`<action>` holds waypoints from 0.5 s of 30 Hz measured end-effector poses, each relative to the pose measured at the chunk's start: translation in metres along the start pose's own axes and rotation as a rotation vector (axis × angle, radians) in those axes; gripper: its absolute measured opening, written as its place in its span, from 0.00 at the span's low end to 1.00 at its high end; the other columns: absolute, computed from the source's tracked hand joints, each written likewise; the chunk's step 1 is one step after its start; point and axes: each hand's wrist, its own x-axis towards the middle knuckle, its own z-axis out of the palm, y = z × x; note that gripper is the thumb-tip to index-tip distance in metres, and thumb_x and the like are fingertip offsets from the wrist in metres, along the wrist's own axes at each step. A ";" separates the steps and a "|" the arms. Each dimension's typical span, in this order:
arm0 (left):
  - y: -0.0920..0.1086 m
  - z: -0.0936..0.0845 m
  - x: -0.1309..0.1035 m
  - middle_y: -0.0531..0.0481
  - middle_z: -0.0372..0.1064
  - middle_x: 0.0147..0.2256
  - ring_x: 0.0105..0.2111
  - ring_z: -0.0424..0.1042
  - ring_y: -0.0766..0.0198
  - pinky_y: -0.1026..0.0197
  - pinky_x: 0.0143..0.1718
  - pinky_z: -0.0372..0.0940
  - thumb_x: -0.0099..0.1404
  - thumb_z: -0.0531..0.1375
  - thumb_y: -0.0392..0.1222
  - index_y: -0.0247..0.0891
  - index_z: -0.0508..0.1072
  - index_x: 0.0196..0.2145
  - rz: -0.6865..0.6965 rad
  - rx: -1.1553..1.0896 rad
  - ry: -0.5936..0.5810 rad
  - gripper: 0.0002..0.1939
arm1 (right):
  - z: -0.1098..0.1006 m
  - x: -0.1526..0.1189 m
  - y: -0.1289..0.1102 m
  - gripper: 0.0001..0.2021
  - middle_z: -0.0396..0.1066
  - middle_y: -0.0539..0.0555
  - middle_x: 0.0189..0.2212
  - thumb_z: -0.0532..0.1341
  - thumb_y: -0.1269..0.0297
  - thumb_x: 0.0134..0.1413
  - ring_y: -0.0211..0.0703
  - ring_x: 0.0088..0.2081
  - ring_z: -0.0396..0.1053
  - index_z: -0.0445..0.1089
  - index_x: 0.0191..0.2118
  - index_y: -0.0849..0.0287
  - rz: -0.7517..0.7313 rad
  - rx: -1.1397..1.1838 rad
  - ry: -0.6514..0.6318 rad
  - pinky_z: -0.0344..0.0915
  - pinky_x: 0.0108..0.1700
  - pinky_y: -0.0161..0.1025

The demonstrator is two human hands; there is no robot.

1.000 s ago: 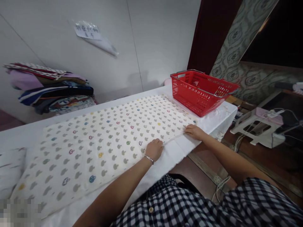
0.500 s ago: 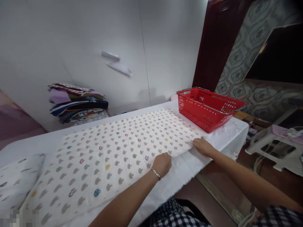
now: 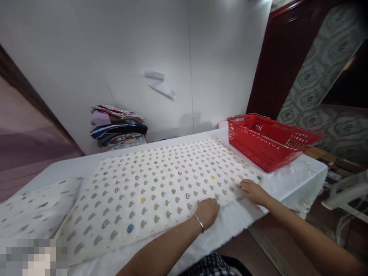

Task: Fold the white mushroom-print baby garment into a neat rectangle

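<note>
A cream cloth printed with grey and coloured mushrooms [image 3: 161, 184] lies spread flat over the white-covered table [image 3: 212, 237]. My left hand [image 3: 207, 212], with a silver bracelet at the wrist, is closed at the cloth's near edge, right of its middle. Further right, my right hand [image 3: 253, 191] has its fingers bent over the same edge by the near right corner. Both thumbs are mostly hidden, as is the cloth under the fingers.
A red plastic basket [image 3: 258, 151] with metal handles stands at the table's right end. To the left lies another folded printed cloth [image 3: 40, 207]. Behind the table is a stack of folded clothes [image 3: 119, 128]. A white stool [image 3: 345, 191] stands at the right.
The view has turned left, so everything sits further right in it. Both hands remain at the near edge of the cloth, which still lies flat.
</note>
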 end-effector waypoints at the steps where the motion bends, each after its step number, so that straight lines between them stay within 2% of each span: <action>1: 0.001 0.001 0.000 0.43 0.67 0.39 0.41 0.65 0.56 0.56 0.37 0.60 0.63 0.50 0.34 0.34 0.69 0.38 0.009 0.005 0.003 0.09 | 0.004 0.004 -0.006 0.11 0.69 0.58 0.42 0.51 0.70 0.54 0.45 0.45 0.66 0.70 0.39 0.58 -0.033 0.044 0.042 0.61 0.49 0.41; 3: 0.001 0.004 0.000 0.43 0.67 0.39 0.41 0.65 0.56 0.57 0.37 0.60 0.63 0.51 0.34 0.34 0.68 0.38 0.028 0.017 0.019 0.08 | 0.017 0.010 -0.016 0.15 0.65 0.60 0.52 0.51 0.62 0.58 0.47 0.53 0.61 0.68 0.48 0.58 -0.075 0.095 0.082 0.58 0.55 0.45; 6: -0.001 0.005 -0.004 0.45 0.67 0.38 0.41 0.65 0.57 0.58 0.36 0.60 0.64 0.50 0.35 0.35 0.68 0.37 0.039 0.010 0.050 0.07 | 0.038 0.008 -0.018 0.23 0.54 0.60 0.60 0.51 0.52 0.59 0.53 0.62 0.50 0.62 0.56 0.54 -0.031 0.093 0.020 0.52 0.59 0.53; 10: -0.012 0.000 -0.025 0.47 0.67 0.39 0.41 0.64 0.59 0.58 0.36 0.60 0.65 0.51 0.40 0.36 0.67 0.36 0.040 -0.011 0.095 0.07 | 0.055 -0.002 -0.006 0.26 0.47 0.55 0.64 0.49 0.48 0.58 0.53 0.64 0.42 0.58 0.60 0.49 0.053 0.103 -0.055 0.44 0.62 0.58; 15: -0.021 -0.004 -0.060 0.47 0.66 0.40 0.41 0.63 0.60 0.57 0.37 0.60 0.64 0.54 0.41 0.36 0.67 0.35 -0.043 0.014 0.135 0.06 | 0.061 0.000 -0.007 0.27 0.45 0.53 0.64 0.50 0.47 0.56 0.54 0.65 0.40 0.58 0.60 0.47 0.112 0.141 -0.040 0.44 0.61 0.59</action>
